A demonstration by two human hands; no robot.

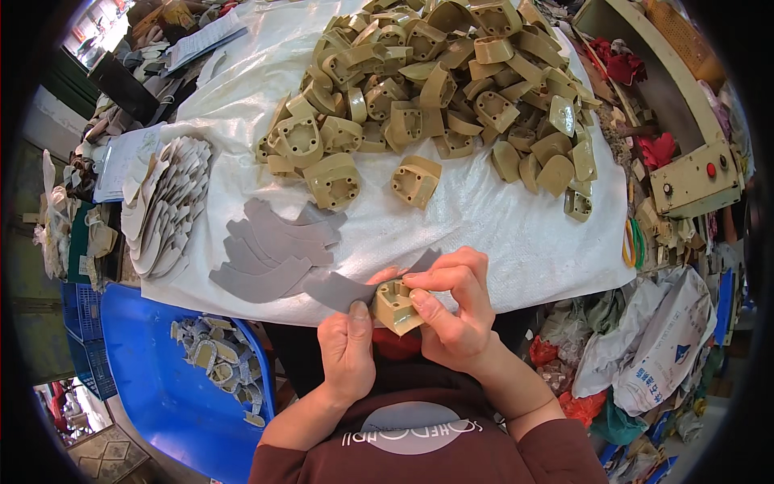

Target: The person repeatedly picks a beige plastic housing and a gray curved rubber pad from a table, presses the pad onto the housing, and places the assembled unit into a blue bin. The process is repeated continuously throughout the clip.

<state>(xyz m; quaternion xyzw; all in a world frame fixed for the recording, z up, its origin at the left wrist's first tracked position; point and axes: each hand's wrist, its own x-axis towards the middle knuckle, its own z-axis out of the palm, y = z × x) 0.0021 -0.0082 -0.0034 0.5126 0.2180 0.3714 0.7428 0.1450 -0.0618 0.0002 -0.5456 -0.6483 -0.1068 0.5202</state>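
Observation:
Close to my body, both hands hold a tan plastic shoe heel [395, 310], its hollow, holed side facing up. A curved grey cover piece [337, 292] runs behind the heel, its ends sticking out on either side. My left hand [351, 345] grips the heel and the cover piece from the left, thumb on the near left side. From the right, my right hand [456, 316] pinches the heel, with its index finger at the far rim and thumb on the near side. Left of my hands, several loose grey cover pieces [270, 250] overlap on the white sheet [492, 242].
A large heap of tan heels [451, 77] covers the far table. Stacked pale pieces [165, 206] stand at the left edge. Below it sits a blue tub [153, 379] with covered heels. Plastic bags [653, 347] and a machine with a control box [697, 179] are right.

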